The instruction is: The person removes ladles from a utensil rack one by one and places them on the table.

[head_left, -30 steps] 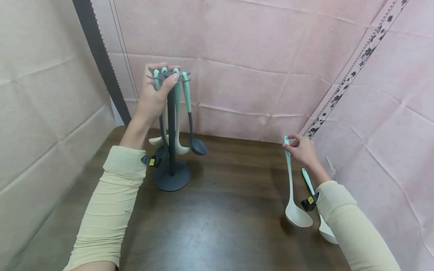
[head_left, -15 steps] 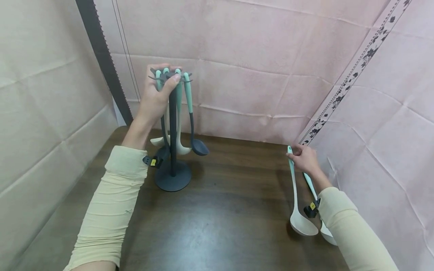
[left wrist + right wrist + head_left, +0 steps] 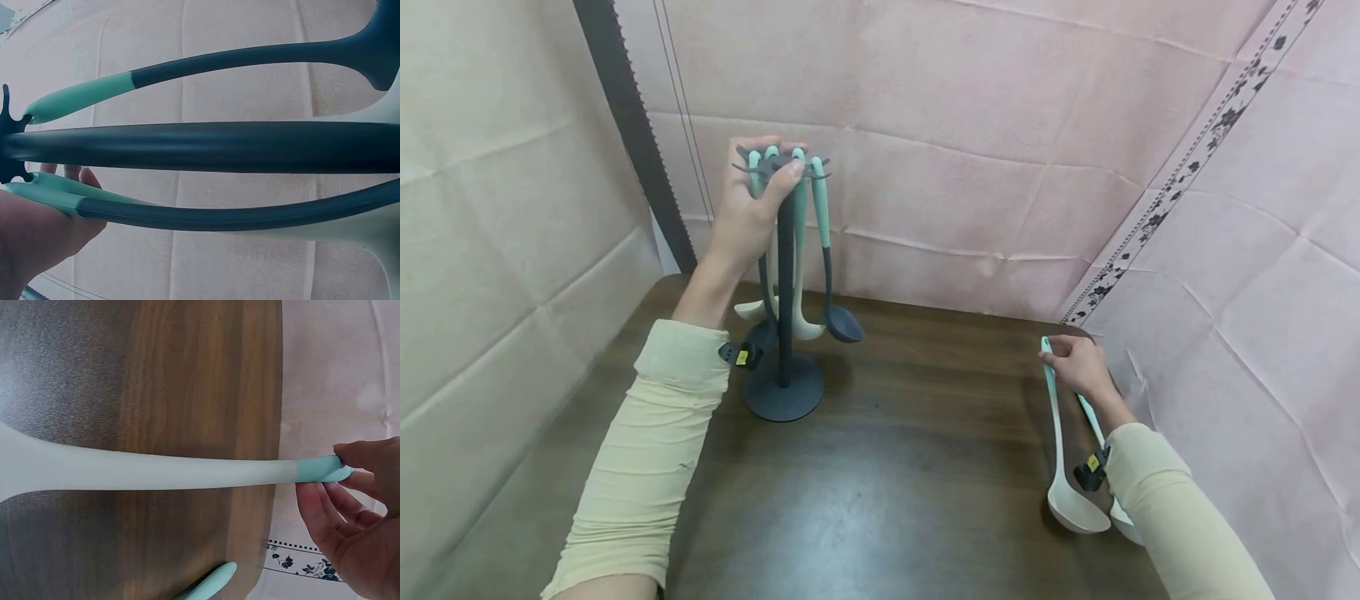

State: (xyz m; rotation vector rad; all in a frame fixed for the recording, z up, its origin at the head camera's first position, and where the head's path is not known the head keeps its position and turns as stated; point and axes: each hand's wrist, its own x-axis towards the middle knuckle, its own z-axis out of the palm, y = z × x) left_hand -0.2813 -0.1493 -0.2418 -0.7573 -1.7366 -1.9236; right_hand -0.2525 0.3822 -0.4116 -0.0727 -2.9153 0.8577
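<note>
My left hand [image 3: 747, 212] grips the top of a dark utensil stand [image 3: 786, 292], thumb over its hooked crown. Several mint-handled utensils hang from it, among them a dark ladle [image 3: 844, 323] and a white one [image 3: 808, 328]. In the left wrist view, the dark post [image 3: 212, 147] runs between hanging handles, and fingers show behind them. At the right, my right hand [image 3: 1081, 367] pinches the mint handle end of a white ladle [image 3: 1060, 450], its bowl low at the tabletop. The right wrist view shows thumb and fingertips on either side of that handle [image 3: 319, 469].
A second mint-handled white utensil [image 3: 1126, 523] lies right of the held ladle, partly hidden by the right forearm. The brown wooden table [image 3: 880, 483] reaches back to a pale pink cloth backdrop [image 3: 925, 208]. Cloth walls also stand at left and right.
My right hand has lowered the white ladle, moving slightly right and toward me, so its bowl is nearer the second utensil. The left hand keeps its hold on the stand.
</note>
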